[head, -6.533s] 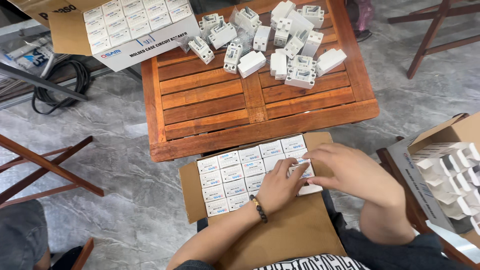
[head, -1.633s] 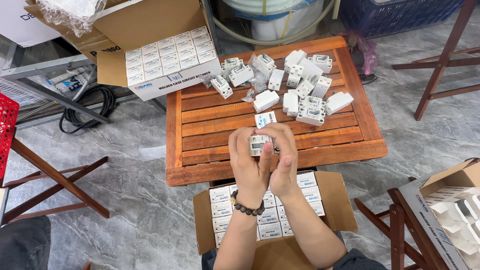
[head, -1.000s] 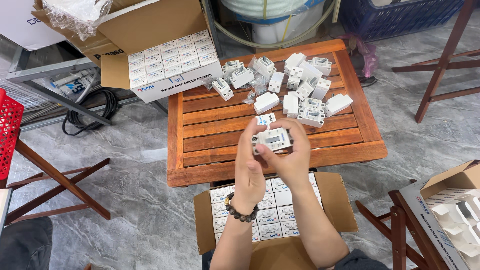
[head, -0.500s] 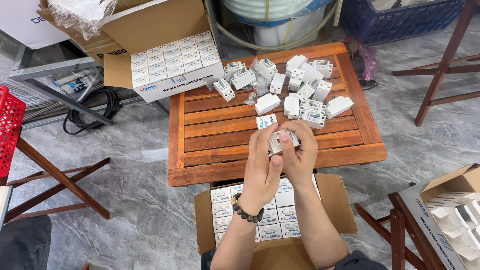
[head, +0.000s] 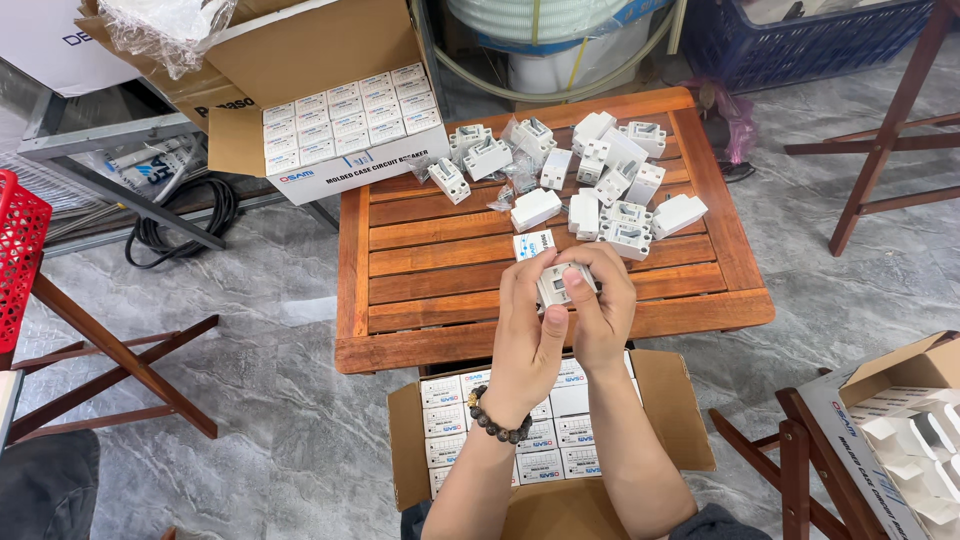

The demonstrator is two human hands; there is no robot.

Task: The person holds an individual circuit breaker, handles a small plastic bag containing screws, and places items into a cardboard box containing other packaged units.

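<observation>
Both hands are raised over the front edge of the slatted wooden table (head: 420, 300). My left hand (head: 528, 335), with a bead bracelet on the wrist, and my right hand (head: 603, 315) together grip one small white breaker unit (head: 556, 285), fingers wrapped round its sides. Just beyond my fingertips a small white carton (head: 533, 243) lies on the table. A pile of several unboxed white breakers (head: 590, 180) covers the table's far half. On my lap sits an open cardboard box (head: 660, 400) packed with several small white cartons.
A second open cardboard box (head: 340, 120) of white cartons rests at the table's far left corner. Another box with empty white dividers (head: 900, 430) stands at the right. Folding wooden stands flank me, a red crate (head: 20, 250) is at left, and black cable lies on the floor.
Earlier my hands worked in the lap box. They then rose with one white breaker and have turned it between the fingers, holding it slightly further right and lower than a second ago.
</observation>
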